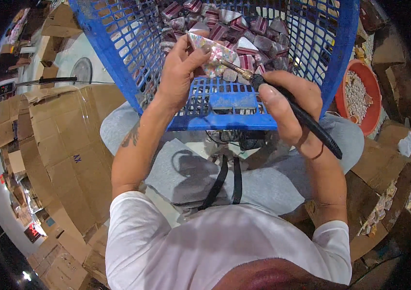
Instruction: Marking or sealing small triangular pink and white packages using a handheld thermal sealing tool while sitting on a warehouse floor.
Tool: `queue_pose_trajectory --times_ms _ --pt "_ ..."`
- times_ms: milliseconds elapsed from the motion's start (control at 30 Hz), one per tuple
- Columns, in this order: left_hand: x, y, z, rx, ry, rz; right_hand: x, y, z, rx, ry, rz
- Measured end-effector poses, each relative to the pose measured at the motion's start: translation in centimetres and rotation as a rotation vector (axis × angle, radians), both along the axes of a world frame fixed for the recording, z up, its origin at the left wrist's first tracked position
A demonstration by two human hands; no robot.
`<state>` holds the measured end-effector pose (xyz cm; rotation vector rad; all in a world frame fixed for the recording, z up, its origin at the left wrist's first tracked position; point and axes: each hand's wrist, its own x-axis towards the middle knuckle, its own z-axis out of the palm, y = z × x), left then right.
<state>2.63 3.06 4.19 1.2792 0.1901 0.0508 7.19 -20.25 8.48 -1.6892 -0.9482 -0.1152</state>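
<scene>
My left hand (175,72) holds up a pastel, multicoloured-patterned triangular piece (219,54), pinched between thumb and fingers. In my right hand (292,99) is a tool like a soldering iron (312,122), with a black handle and a brass-coloured metal shaft. Its thin tip meets the patterned face of the piece, or hovers just over it; I cannot tell which. Both hands are above the near side of a blue plastic basket (225,123). Behind the piece, many wedge-shaped pieces (247,46), dark red and white and seemingly wrapped in clear film, lie heaped in the basket.
To the right stands a red tub (378,92) of small whitish pieces. Flattened cardboard (70,145) covers the left side, with more cardboard (377,164) at lower right. The basket's near edge is over my crossed legs, in grey trousers (273,181).
</scene>
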Motion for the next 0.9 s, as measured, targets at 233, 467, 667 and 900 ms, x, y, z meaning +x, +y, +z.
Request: queue_pose_trajectory --times_ms 233,467,667,900 --pt "-0.05 0.03 -0.11 0.021 0.011 0.007 0.12 -0.12 -0.05 -0.034 -0.037 0.01" --pt "-0.04 0.26 -0.57 -0.002 -0.044 0.047 0.04 0.0 -0.19 -0.057 -0.015 0.018" --pt "-0.16 0.42 -0.72 0.103 -0.053 0.078 -0.07 0.14 -0.26 -0.073 -0.14 0.012" --pt "-0.12 0.23 -0.77 0.09 -0.056 0.086 -0.27 0.17 0.02 -0.098 -0.045 0.007"
